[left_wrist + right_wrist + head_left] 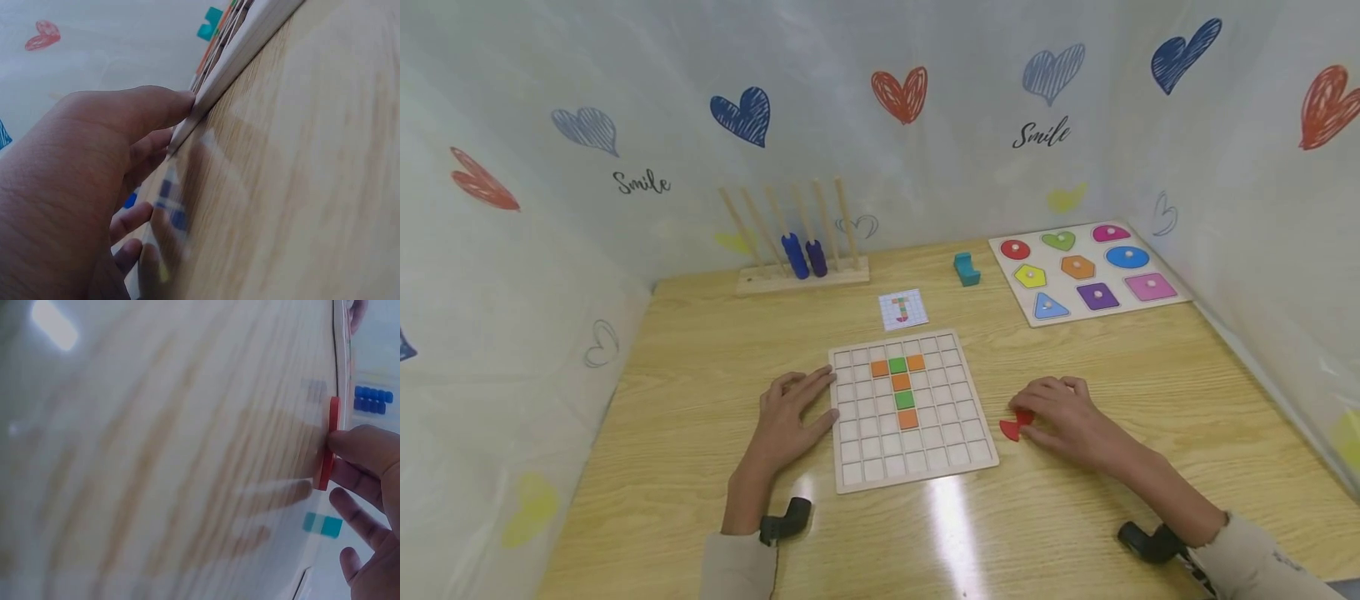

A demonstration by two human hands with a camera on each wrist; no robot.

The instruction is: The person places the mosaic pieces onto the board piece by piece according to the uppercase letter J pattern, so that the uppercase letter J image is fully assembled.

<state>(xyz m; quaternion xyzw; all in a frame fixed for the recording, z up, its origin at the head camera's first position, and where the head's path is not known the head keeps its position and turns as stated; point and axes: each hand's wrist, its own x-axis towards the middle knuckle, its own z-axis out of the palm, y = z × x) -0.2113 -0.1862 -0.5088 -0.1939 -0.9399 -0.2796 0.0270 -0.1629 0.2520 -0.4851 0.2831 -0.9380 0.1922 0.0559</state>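
My left hand (786, 421) lies at the left side of a wooden grid board (865, 479), its fingertips and thumb touching the edge; the left wrist view shows the thumb against the board's side. Orange and green square tiles (901, 382) form a T shape in the board's cells. To the right of the board, my right hand (1063, 421) pinches a flat red piece (334, 415) between thumb and fingers, close over the tabletop. From above, the red piece (1010, 429) shows curved and pointed outlines, partly covered by the fingers.
A small pattern card (891, 321) lies just behind the board. Farther back stand a wooden peg rack (842, 275) with blue and purple beads and a teal block (967, 269). A knobbed shape puzzle (1060, 287) lies at the back right, near the hanging curtain (962, 167).
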